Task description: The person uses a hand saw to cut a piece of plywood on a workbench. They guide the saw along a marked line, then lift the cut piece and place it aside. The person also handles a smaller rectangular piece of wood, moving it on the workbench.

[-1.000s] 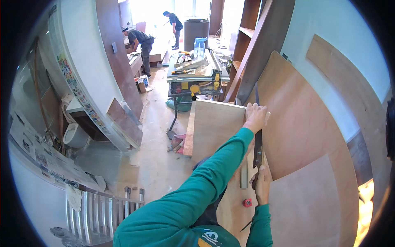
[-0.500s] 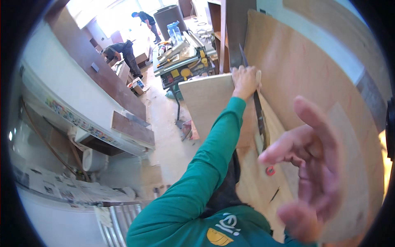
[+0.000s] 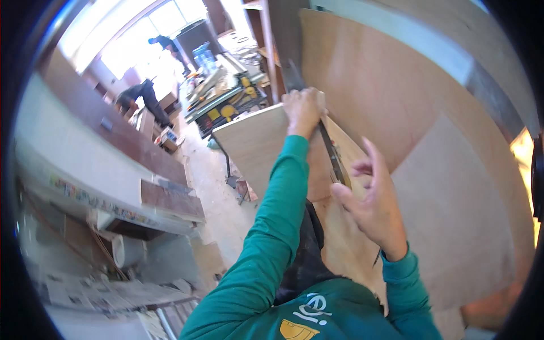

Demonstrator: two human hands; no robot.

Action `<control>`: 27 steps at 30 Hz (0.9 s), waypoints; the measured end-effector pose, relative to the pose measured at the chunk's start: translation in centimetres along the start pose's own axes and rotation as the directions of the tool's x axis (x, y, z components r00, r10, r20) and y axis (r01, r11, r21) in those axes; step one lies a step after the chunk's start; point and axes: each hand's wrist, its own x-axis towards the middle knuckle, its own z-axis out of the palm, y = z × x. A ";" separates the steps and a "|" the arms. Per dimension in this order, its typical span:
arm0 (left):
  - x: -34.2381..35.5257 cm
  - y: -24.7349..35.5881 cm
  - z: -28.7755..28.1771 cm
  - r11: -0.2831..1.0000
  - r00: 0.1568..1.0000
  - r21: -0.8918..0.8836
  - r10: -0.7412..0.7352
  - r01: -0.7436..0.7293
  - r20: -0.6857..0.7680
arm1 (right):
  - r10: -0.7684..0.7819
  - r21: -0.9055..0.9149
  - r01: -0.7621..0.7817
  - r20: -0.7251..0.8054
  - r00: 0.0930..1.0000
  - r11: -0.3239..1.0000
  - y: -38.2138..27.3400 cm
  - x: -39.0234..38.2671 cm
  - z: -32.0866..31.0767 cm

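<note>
My left hand point(image 3: 303, 110) grips the top corner of a pale plywood board point(image 3: 255, 147) that stands upright in front of me. A narrow dark strip point(image 3: 331, 153) runs down along the board's right edge, just below that hand. My right hand point(image 3: 371, 198) hovers beside the strip with its fingers spread and nothing in it. I cannot tell whether its fingertips touch the strip. Both arms are in green sleeves.
Large plywood sheets point(image 3: 408, 107) lean against the wall on the right. A table saw point(image 3: 226, 102) loaded with tools stands behind the board. Two people point(image 3: 144, 96) work in the bright back area. Brown panels point(image 3: 170, 198) and debris lie at the left.
My right hand left the lower part of the board, rose close to the camera with fingers spread, and is now lower, beside the dark strip. My left hand kept its grip.
</note>
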 end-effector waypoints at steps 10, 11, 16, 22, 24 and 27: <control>0.5 0.2 1.1 0.995 0.999 -0.091 -0.046 0.045 -0.005 | 0.318 -0.096 -0.305 0.161 0.934 0.947 12.5 -2.7 4.7; 0.6 0.0 1.4 0.992 0.998 -0.107 -0.061 0.059 -0.022 | 0.303 -0.084 -0.292 0.185 0.935 0.953 12.5 -2.5 5.0; 0.7 0.5 1.4 0.990 1.000 -0.141 -0.023 0.024 0.009 | 0.209 -0.022 -0.208 0.146 0.967 0.978 16.7 -3.6 6.2; 1.0 0.1 1.1 0.994 0.996 -0.107 -0.009 0.018 0.084 | 0.307 0.076 -0.326 0.191 0.932 0.942 15.2 -2.2 5.7; 1.0 0.2 1.3 0.990 0.997 -0.133 -0.042 0.050 0.063 | 0.327 0.101 -0.344 0.149 0.933 0.934 13.2 -0.9 5.9; 0.7 0.4 1.3 0.991 0.999 -0.134 -0.027 0.029 0.018 | 0.323 0.184 -0.328 0.056 0.945 0.927 12.1 0.3 6.9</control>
